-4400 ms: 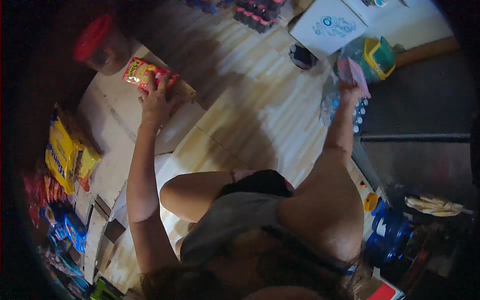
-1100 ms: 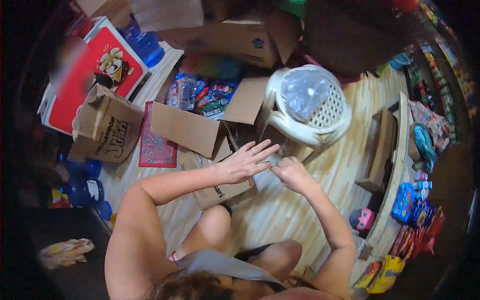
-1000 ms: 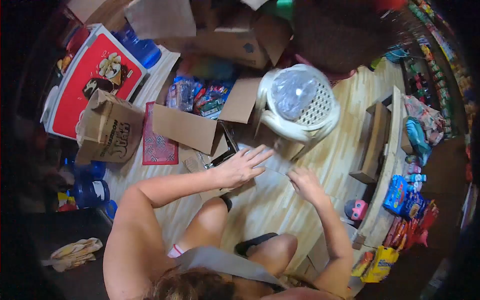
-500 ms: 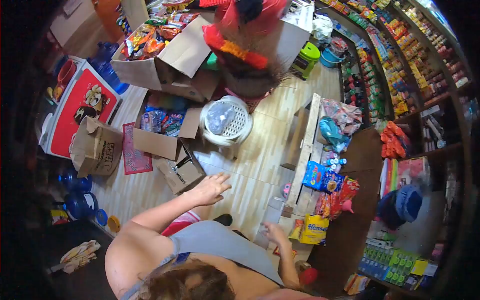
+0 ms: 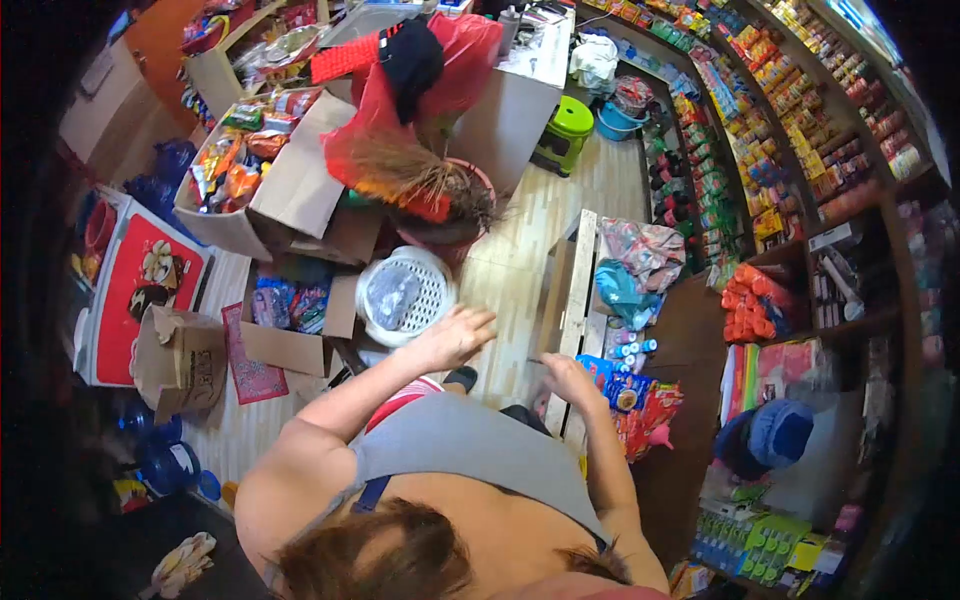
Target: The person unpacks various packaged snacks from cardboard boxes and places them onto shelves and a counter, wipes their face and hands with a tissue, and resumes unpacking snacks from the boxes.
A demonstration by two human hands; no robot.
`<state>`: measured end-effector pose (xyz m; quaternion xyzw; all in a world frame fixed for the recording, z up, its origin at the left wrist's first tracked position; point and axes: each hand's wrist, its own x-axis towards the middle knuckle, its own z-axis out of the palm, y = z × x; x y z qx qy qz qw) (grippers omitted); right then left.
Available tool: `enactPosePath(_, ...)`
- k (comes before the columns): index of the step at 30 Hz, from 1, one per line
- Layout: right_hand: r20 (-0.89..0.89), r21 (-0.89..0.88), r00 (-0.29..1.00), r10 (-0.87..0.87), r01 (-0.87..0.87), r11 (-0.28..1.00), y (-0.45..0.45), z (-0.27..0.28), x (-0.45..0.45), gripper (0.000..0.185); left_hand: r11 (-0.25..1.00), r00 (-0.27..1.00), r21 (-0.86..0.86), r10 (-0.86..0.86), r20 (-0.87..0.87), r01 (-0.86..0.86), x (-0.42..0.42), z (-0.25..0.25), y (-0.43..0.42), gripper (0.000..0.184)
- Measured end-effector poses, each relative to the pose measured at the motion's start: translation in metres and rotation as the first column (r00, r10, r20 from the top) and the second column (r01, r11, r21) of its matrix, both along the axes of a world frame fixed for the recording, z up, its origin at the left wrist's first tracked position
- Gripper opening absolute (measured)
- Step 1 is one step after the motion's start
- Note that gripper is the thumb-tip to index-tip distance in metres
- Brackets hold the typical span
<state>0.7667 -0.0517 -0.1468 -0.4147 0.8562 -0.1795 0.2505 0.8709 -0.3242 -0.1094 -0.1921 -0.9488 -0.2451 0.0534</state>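
Note:
My left hand (image 5: 455, 338) is held out over the floor, its fingers stretched and nothing in them. Closest to it is a white perforated plastic stool (image 5: 436, 290) with a clear bag of bluish contents (image 5: 394, 294) lying on top. My right hand (image 5: 572, 382) hangs beside the near end of a pale wooden slatted bench (image 5: 578, 285). Its fingers are loosely bent and apart, and I see nothing held in them. Blue and red snack packs (image 5: 628, 392) lie just right of that hand.
Opened cartons, one full of snack packs (image 5: 240, 165), stand at the left near a red-topped chest (image 5: 150, 280). A broom head (image 5: 420, 190) and red plastic bag (image 5: 465, 60) are ahead. Stocked shelves (image 5: 780, 130) line the right. A green stool (image 5: 570, 118) stands further back.
My body and view have moved forward, toward the white stool and bench. Both hands have come forward, the left one now close to the stool. Nothing was visibly taken hold of.

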Motion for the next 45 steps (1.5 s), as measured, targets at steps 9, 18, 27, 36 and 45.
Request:
enactPosePath(9,0.136,0.227,0.988,-0.077,0.045,0.973,0.027,0.016,-0.158,0.045,0.999,0.994,-0.033,0.031,-0.100,-0.035,-0.147,0.097,-0.047,0.041)
enactPosePath(18,0.026,0.157,0.986,0.162,-0.164,0.974,-0.025,-0.001,-0.420,0.038,0.963,0.958,-0.115,0.256,0.131,-0.242,-0.271,0.151,-0.083,0.043)
enactPosePath(27,-0.026,-0.013,0.890,0.456,-0.457,0.890,-0.202,0.043,-0.621,0.039,0.574,0.581,-0.310,0.810,0.079,-0.758,-0.366,0.166,-0.081,0.044)
enactPosePath(36,-0.243,-0.282,0.902,0.357,-0.418,0.863,-0.379,0.057,-0.825,0.031,0.535,0.454,-0.238,0.831,0.321,-0.811,-0.502,0.118,-0.148,0.044)
enactPosePath(45,-0.113,-0.334,0.991,-0.076,0.034,0.942,-0.513,0.011,-1.077,0.023,0.418,0.368,-0.135,0.884,0.287,-0.898,-0.623,0.106,-0.187,0.040)
